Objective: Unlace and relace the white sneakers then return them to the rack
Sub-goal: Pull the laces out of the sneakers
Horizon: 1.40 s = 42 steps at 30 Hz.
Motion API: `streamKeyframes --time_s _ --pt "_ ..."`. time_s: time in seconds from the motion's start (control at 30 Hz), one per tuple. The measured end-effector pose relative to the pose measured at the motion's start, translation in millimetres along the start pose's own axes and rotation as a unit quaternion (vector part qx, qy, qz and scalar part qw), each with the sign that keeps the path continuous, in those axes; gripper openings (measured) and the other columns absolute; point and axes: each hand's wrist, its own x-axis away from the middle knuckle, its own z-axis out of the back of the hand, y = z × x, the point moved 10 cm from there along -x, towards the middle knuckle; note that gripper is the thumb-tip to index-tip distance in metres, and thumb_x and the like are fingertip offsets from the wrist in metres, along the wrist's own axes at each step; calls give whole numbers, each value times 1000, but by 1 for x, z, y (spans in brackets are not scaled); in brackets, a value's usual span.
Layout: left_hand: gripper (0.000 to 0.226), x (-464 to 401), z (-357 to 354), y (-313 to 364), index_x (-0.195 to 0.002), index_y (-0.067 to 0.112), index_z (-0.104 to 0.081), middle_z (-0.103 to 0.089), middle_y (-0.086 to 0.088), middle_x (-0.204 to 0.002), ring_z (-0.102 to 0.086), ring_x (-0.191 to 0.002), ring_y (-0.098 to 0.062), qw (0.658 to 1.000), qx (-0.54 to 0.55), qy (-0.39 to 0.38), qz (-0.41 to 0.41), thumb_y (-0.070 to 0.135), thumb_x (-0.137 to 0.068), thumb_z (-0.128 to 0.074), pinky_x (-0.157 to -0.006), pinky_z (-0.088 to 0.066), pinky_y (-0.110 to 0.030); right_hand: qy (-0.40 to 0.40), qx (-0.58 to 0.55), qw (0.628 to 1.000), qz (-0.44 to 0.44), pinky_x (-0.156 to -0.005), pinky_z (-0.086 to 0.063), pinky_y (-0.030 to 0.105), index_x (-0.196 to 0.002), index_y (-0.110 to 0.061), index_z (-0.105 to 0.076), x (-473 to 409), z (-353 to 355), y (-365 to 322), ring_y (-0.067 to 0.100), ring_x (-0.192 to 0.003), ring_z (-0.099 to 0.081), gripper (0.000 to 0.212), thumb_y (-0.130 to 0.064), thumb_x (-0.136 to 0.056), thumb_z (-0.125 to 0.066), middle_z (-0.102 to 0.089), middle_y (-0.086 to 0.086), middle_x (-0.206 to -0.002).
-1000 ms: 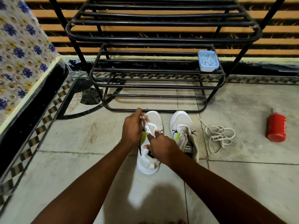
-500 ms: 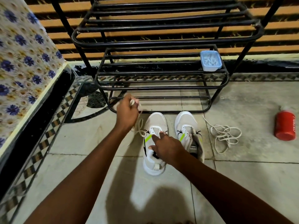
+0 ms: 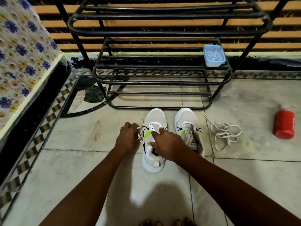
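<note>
Two white sneakers stand side by side on the floor in front of the black metal rack point(image 3: 162, 82), toes toward it. My left hand point(image 3: 127, 137) grips a white lace point(image 3: 140, 136) just left of the left sneaker point(image 3: 154, 118). My right hand point(image 3: 166, 142) rests on that sneaker's tongue and collar, index finger stretched to the eyelets, thumb at the opening. The right sneaker point(image 3: 185, 118) has no lace in its eyelets. A loose white lace point(image 3: 225, 134) lies in a tangle on the tiles to its right.
A red bottle point(image 3: 284, 126) lies on the floor at the far right. A pale blue plastic box point(image 3: 213, 55) sits on the rack's middle shelf, right end. A bed with a flowered cover point(image 3: 21, 51) borders the left side. My toes point(image 3: 167, 222) show at the bottom edge.
My left hand pulled the lace up and away to the left, then came back down beside the left sneaker. My right hand stayed on the sneaker, its index finger now stretched forward.
</note>
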Motion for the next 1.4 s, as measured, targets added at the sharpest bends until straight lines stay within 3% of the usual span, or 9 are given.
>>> streamKeyframes --time_s 0.23,0.33,0.57,0.7,0.83,0.97,1.1,1.23,1.4 --pt "13 15 39 39 -86 9 -53 -56 -5 -82 -54 -79 -26 988 138 46 -48 18 -76 -50 -68 -37 -37 85 -138 987 18 -95 -50 44 -135 -17 -53 -10 17 19 31 -118 -58 54 -53 -96 -56 -63 9 -123" --pt "2 27 65 73 -85 12 -50 -57 0 -78 -52 -74 -14 966 226 71 -100 12 -85 -52 -68 -41 -33 132 -263 956 14 -105 -46 42 -145 -17 -49 -12 29 35 29 -124 -56 62 -33 -90 -71 -60 9 -134" --pt "13 27 73 176 -86 18 -51 -56 -2 -82 -51 -80 -17 920 351 14 -172 11 -76 -48 -72 -44 -42 198 -490 848 28 -88 -55 24 -143 -21 -53 6 58 78 6 -101 -69 69 -2 -81 -77 -66 -4 -127" --pt "18 15 53 219 -85 13 -53 -55 -4 -81 -50 -75 -15 913 384 7 -140 2 -72 -46 -67 -43 -41 243 -565 788 -8 -79 -58 37 -113 -26 -68 29 69 120 13 -87 -70 40 -7 -80 -78 -73 -5 -99" --pt "17 6 25 269 -76 25 -54 -51 -8 -78 -51 -74 -19 900 419 -46 -114 8 -79 -57 -68 -46 -38 260 -603 751 -66 -73 -59 59 -89 -9 -74 55 62 163 27 -77 -70 15 3 -80 -75 -73 19 -85" --pt "4 -5 -7 316 -76 20 -53 -54 -8 -75 -51 -71 -20 887 449 -81 -72 18 -76 -56 -66 -39 -34 261 -690 662 -132 -71 -63 40 -91 -4 -73 82 47 203 27 -74 -72 11 3 -93 -65 -73 15 -82" --pt "9 -14 -58 342 -85 18 -54 -59 -13 -69 -54 -60 -23 880 456 -129 9 11 -90 -56 -60 -44 -36 264 -711 623 -191 -62 -59 29 -88 1 -69 104 26 250 21 -63 -67 13 6 -94 -58 -69 19 -80" --pt "20 -13 -93 361 -80 21 -56 -55 -17 -73 -55 -66 -26 863 474 -160 70 8 -66 -57 -63 -44 -41 282 -693 607 -269 -57 -56 29 -84 12 -64 122 3 288 26 -59 -67 23 16 -91 -42 -67 20 -73" --pt "35 -13 -125 362 -111 10 -52 -56 -19 -97 -58 -79 -25 876 430 -203 82 7 -77 -54 -63 -49 -32 296 -648 635 -300 -75 -62 41 -99 -3 -75 138 -13 314 26 -73 -73 32 9 -80 -51 -75 12 -83"
